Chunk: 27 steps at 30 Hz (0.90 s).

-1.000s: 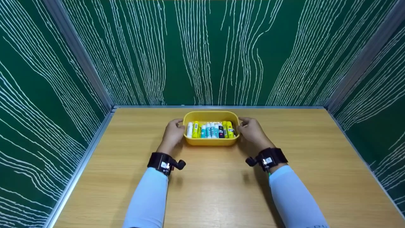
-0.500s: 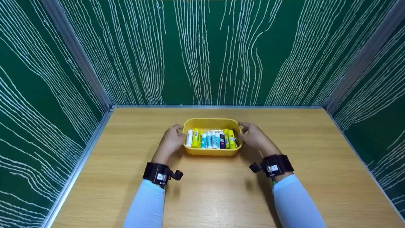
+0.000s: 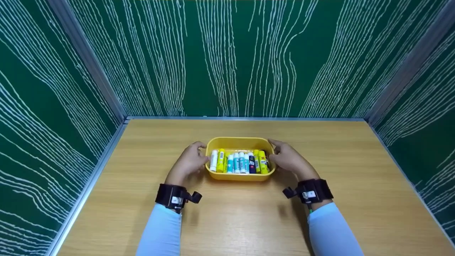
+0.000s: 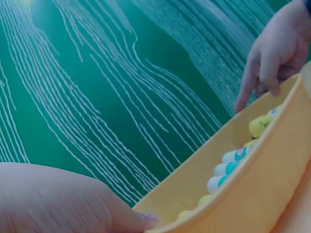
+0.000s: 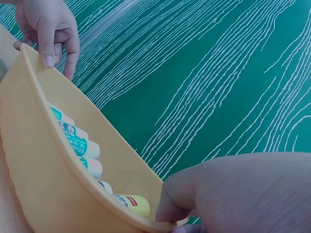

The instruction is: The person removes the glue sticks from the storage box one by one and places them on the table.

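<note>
A yellow plastic bin [image 3: 240, 176] with rounded corners sits on the wooden table, holding a row of glue sticks [image 3: 241, 163] in white, yellow, teal and dark blue. My left hand [image 3: 187, 161] grips its left end, and my right hand [image 3: 291, 160] grips the right end. In the left wrist view, the left thumb [image 4: 148, 219] lies at the rim. The right wrist view shows the right hand [image 5: 238, 194] at the near end of the bin, with the left hand [image 5: 48, 29] at the far end, thumb over the rim. Fingers behind the walls are partly hidden.
Green panels [image 3: 245, 60] with white wavy lines rise at the back and both sides, joined by grey metal posts [image 3: 87, 60]. A metal strip [image 3: 245, 118] runs along the table's back edge. Bare wooden tabletop [image 3: 238, 217] lies in front of the bin.
Both hands have drawn the bin toward me, away from the back panel. Its glue sticks have come along inside it, still in a row.
</note>
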Tool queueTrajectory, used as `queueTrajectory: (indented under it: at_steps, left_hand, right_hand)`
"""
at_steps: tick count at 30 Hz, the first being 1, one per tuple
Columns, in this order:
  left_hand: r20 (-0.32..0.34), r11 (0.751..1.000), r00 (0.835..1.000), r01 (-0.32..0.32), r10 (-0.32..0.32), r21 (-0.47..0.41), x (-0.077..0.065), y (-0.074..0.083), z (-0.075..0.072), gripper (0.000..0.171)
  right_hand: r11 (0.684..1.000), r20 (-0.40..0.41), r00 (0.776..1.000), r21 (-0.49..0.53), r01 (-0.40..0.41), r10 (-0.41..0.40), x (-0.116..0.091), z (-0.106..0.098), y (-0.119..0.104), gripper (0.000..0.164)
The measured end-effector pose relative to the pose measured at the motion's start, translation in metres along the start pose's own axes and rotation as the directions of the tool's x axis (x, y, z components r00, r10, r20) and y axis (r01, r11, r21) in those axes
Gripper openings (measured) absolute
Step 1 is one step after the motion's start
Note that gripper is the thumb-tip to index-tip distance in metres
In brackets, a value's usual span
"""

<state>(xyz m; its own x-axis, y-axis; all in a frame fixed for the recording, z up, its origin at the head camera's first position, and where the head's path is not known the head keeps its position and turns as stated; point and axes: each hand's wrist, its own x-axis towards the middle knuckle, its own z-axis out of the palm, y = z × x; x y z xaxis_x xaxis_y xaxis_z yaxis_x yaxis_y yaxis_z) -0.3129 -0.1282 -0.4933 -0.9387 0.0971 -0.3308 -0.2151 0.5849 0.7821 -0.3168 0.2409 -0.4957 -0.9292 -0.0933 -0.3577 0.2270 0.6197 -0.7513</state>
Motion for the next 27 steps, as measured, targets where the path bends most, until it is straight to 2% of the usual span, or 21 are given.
queueTrajectory:
  at_steps: [6, 12, 15, 20, 24, 27]
  left_hand:
    - [0.028, 0.998, 0.999, 0.035, -0.037, 0.060, -0.010, 0.006, -0.002, 0.056]
    - [0.049, 0.993, 0.998, 0.041, -0.047, 0.110, -0.016, 0.009, -0.002, 0.051]
    - [0.044, 0.993, 0.998, 0.046, -0.051, 0.107, -0.014, 0.009, 0.000, 0.045]
    - [-0.035, 0.992, 0.999, 0.041, -0.037, 0.117, -0.007, 0.008, 0.010, 0.047]
    - [-0.121, 0.982, 0.993, 0.010, 0.013, 0.189, -0.002, 0.007, 0.021, 0.052]
    - [-0.143, 0.970, 0.988, -0.017, 0.053, 0.242, 0.000, 0.007, 0.027, 0.052]
  right_hand:
    - [1.000, -0.003, 1.000, 0.028, 0.014, -0.014, -0.006, 0.001, 0.003, 0.077]
    - [0.999, -0.009, 0.999, -0.007, 0.049, -0.049, -0.009, -0.001, 0.006, 0.049]
    - [0.998, -0.012, 0.998, -0.028, 0.061, -0.062, -0.009, -0.002, 0.007, 0.044]
    - [0.998, -0.006, 0.998, -0.035, 0.056, -0.057, -0.009, -0.003, 0.007, 0.044]
    - [0.998, -0.006, 0.999, -0.043, 0.052, -0.052, -0.009, -0.002, 0.007, 0.044]
    - [0.997, -0.011, 0.998, -0.062, 0.054, -0.055, -0.008, -0.001, 0.006, 0.045]
